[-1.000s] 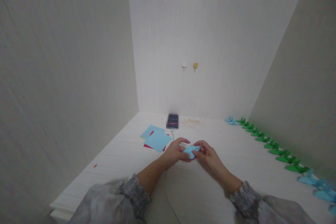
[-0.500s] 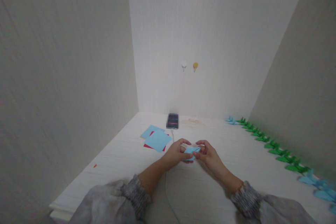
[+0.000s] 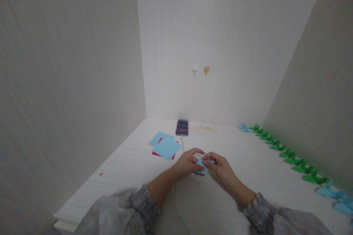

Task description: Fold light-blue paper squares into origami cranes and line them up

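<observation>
A small folded piece of light blue paper is held between both hands, above the white table. My left hand grips its left side, the thumb lying on top and the other fingers beneath. At its upper right, my right hand pinches the paper with thumb and forefinger. The fingers cover much of the fold. Left of the hands lie flat sheets of light blue paper, overlapping, with red paper showing from under them.
A phone-like device, blurred out, stands at the back with a white cable running forward. Folded green paper figures and blue ones line the right wall. A small orange-red scrap lies left. Two hooks hang on the back wall.
My right hand has moved inward over the paper, closer to the left hand, and its fingers now cover more of the upper right edge. The view has shifted slightly.
</observation>
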{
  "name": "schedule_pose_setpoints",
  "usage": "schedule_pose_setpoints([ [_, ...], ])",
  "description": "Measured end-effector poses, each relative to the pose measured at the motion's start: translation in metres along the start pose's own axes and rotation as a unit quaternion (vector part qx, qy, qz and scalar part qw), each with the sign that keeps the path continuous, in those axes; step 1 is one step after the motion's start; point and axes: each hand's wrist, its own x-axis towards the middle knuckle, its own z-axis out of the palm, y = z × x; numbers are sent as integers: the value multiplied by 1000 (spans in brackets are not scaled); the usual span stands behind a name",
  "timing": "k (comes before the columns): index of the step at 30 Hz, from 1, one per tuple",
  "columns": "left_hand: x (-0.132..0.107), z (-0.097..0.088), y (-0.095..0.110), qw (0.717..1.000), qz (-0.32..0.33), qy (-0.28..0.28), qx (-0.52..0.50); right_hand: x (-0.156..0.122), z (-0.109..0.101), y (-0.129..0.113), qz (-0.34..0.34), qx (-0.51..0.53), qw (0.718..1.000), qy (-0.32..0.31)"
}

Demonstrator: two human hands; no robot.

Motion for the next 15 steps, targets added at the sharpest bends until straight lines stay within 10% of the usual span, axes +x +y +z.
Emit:
schedule_pose_setpoints([
  [15, 2, -2, 2, 1000, -22, -1, -5, 1, -6, -6, 30, 69, 997, 27],
])
